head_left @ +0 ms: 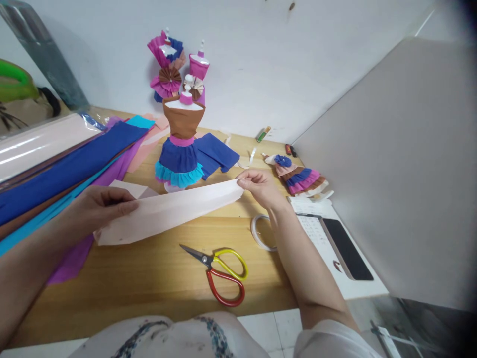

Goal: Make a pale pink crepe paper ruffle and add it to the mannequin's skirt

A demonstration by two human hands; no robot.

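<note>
A long pale pink paper strip [182, 209] is stretched between my two hands above the wooden table. My left hand [108, 204] pinches it toward the left end, where part of the strip folds back behind the fingers. At the other end, my right hand [259, 185] grips the strip's tip between thumb and fingers. Just behind the strip stands a small mannequin [182, 117] in a brown top and a blue skirt with a turquoise ruffle. Scissors [212, 271] with one yellow and one red handle lie in front, blades slightly apart. A roll of tape [255, 233] rests beside my right forearm.
Coloured paper sheets [74, 174] are piled at the left. Two more dressed mannequins [199, 67] stand against the wall. Blue paper [218, 151] lies behind the front figure. A layered paper dress [298, 174], a glue stick [264, 134] and a phone-like black device [346, 248] are at the right.
</note>
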